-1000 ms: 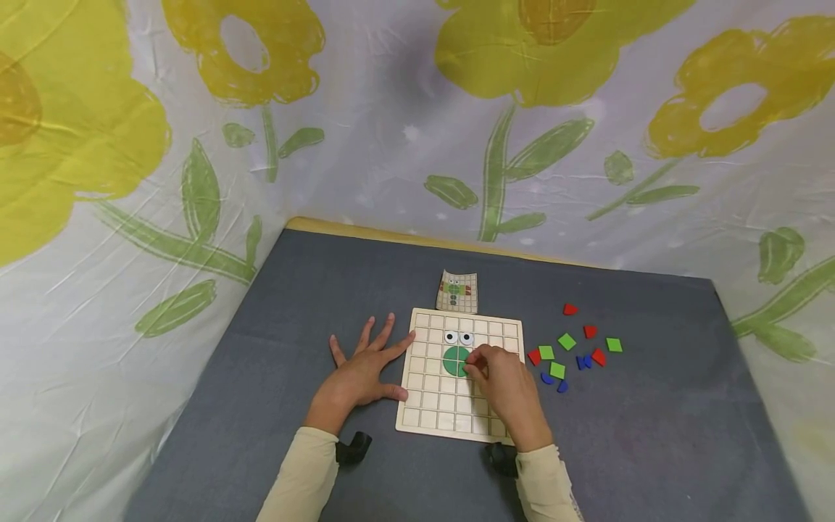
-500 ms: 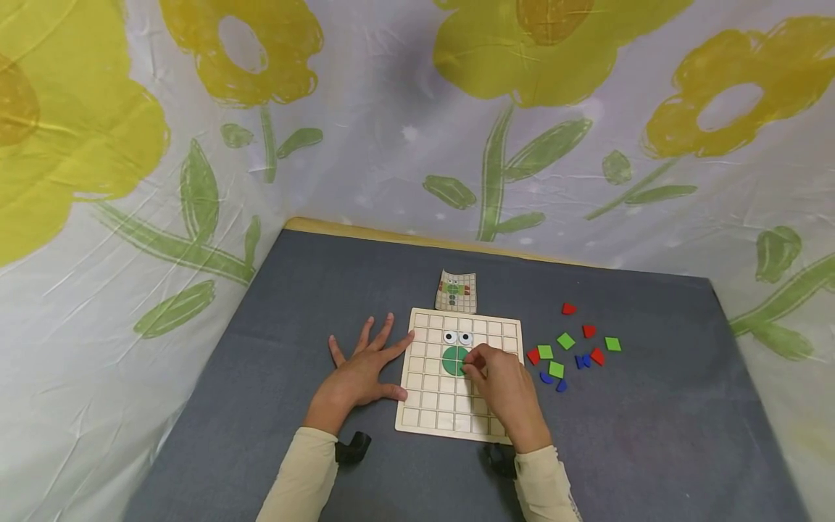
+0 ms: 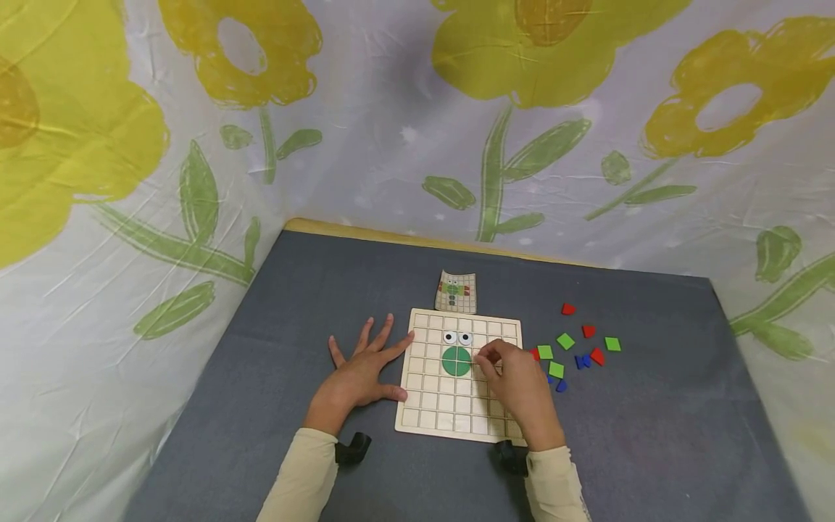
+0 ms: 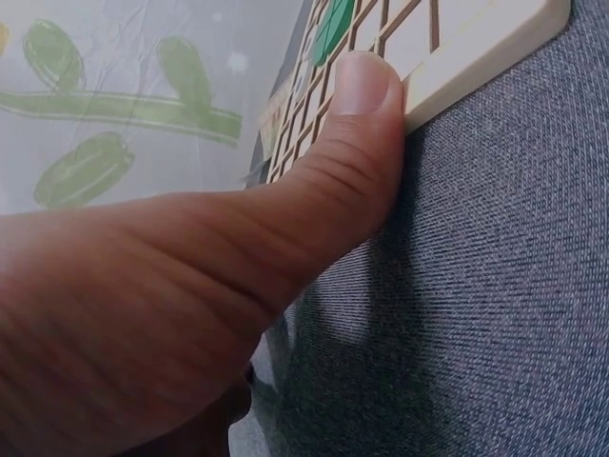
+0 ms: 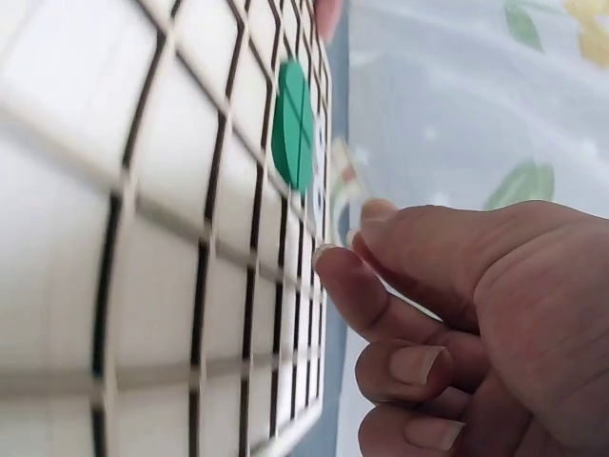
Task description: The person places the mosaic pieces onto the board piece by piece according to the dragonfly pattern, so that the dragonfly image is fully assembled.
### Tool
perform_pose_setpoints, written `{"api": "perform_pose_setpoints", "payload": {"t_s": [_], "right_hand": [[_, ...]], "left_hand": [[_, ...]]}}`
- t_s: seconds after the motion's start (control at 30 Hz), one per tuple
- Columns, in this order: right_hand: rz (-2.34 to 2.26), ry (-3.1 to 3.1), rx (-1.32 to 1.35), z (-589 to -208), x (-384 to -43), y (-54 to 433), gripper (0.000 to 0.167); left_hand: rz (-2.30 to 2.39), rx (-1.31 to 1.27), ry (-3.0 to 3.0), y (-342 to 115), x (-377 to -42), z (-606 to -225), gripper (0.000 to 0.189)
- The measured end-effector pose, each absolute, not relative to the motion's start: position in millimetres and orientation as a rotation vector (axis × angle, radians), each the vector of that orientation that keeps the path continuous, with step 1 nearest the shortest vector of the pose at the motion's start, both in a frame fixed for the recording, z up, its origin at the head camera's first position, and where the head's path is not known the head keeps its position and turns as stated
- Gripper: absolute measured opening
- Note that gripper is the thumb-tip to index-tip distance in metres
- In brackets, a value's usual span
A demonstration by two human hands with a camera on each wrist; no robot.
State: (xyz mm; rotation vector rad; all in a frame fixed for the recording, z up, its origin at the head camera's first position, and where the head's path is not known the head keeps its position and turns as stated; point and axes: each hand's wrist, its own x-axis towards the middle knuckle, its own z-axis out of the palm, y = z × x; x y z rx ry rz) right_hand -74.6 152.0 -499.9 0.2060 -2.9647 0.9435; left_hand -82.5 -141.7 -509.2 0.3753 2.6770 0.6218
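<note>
A square wooden grid board (image 3: pixel 428 401) lies on the dark grey table. On it is a green disc (image 3: pixel 456 361) made of quarter pieces, below two round eye pieces (image 3: pixel 457 338). My left hand (image 3: pixel 361 373) is spread beside the board's left side, the thumb and one fingertip at its edge; the left wrist view shows the thumb (image 4: pixel 366 90) pressed to the rim. Just right of the disc, my right hand (image 3: pixel 517 384) hovers over the board with loosely curled fingers. In the right wrist view its thumb (image 5: pixel 409 233) and index finger are slightly apart, nothing between them.
A small picture card (image 3: pixel 457 293) touches the board's far edge. To the board's right lie scattered red (image 3: pixel 589 331), light green (image 3: pixel 565 341) and blue (image 3: pixel 562 386) pieces. A flower-printed cloth wall (image 3: pixel 391 145) closes off the table's back.
My right hand has drawn off the green disc toward the right, leaving the whole disc in view. The left hand stays in place.
</note>
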Motion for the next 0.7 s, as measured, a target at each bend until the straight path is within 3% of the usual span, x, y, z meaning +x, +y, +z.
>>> {"api": "perform_pose_setpoints", "payload": {"t_s": [0.7], "right_hand": [[0.757, -2.847, -0.016, -503, -80, 243, 0.020]], "left_hand": [[0.628, 0.374, 2.689, -141, -82, -510, 0.108]]}}
